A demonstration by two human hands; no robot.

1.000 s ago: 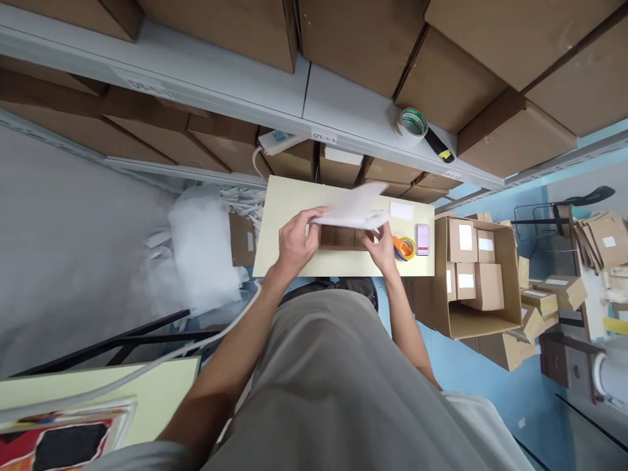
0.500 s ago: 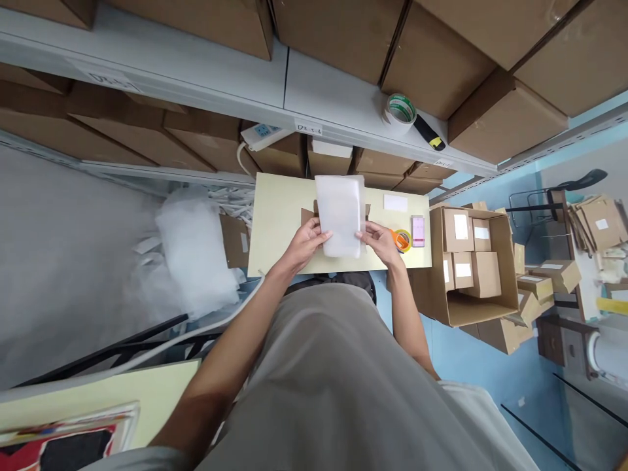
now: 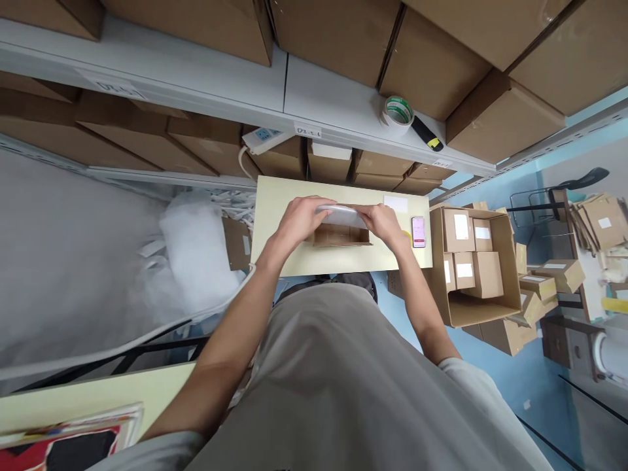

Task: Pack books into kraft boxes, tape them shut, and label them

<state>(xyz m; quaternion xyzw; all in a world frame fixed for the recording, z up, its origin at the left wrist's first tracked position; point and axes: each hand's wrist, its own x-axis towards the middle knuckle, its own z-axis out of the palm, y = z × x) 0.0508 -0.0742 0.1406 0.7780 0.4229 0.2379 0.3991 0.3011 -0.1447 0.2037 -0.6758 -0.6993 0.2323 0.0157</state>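
A flat white packet in translucent wrapping (image 3: 342,214) is tilted, its narrow edge up, over a small open cardboard box (image 3: 342,237). My left hand (image 3: 301,217) grips its left end and my right hand (image 3: 384,221) its right end, fingers closed. The packet's lower part seems to be inside the box, though the hands hide how far. The box rests on a pale yellow table (image 3: 287,258). Beyond my right hand are a phone (image 3: 418,231), a white paper (image 3: 396,203) and a mostly hidden yellow tape roll (image 3: 407,238).
A large carton (image 3: 446,307) of small labelled boxes stands right of the table. White foam sheets (image 3: 199,252) are heaped at the left. Along the back, a shelf (image 3: 333,98) carries cartons, a tape roll (image 3: 398,113) and a cutter (image 3: 426,133). A power strip (image 3: 267,136) hangs below.
Both hands have moved away from my body and turned the packet from facing me to nearly edge-on over the box. My right arm now hides most of the tape.
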